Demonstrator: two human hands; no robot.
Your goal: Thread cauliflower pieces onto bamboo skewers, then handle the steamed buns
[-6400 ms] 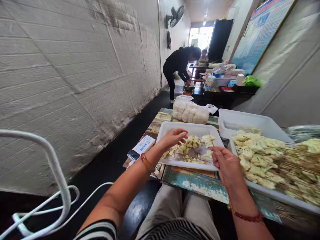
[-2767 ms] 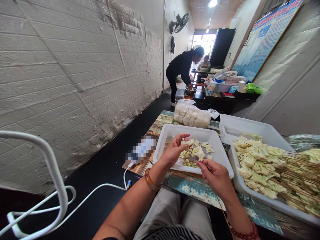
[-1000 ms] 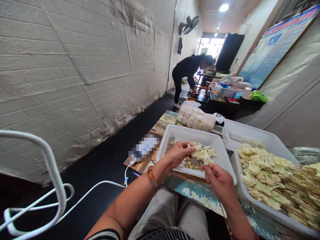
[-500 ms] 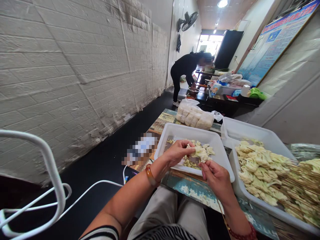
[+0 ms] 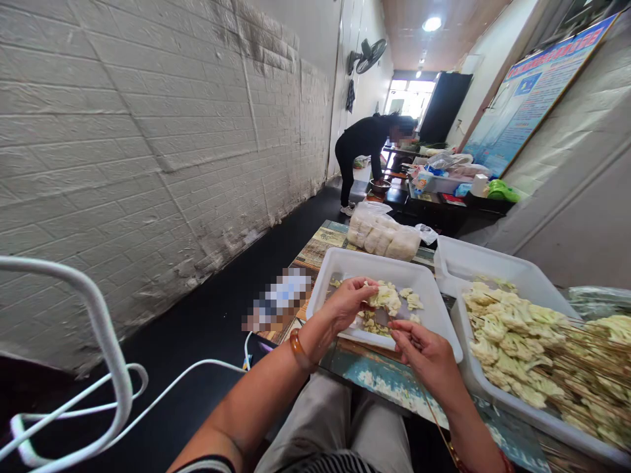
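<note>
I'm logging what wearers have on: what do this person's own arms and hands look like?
The left hand and right hand are ungloved. A glossy amber-brown bangle circles the left wrist. A red bracelet shows at the right wrist, partly cut off. The left sleeve is black with pale striping; no right sleeve shows.

Sole view, head-worn — set above the wearer's lap (image 5: pixel 320 414), facing forward and down, near the white tray (image 5: pixel 387 263) — and taking in the room's length to the bright far opening (image 5: pixel 408 98)
</note>
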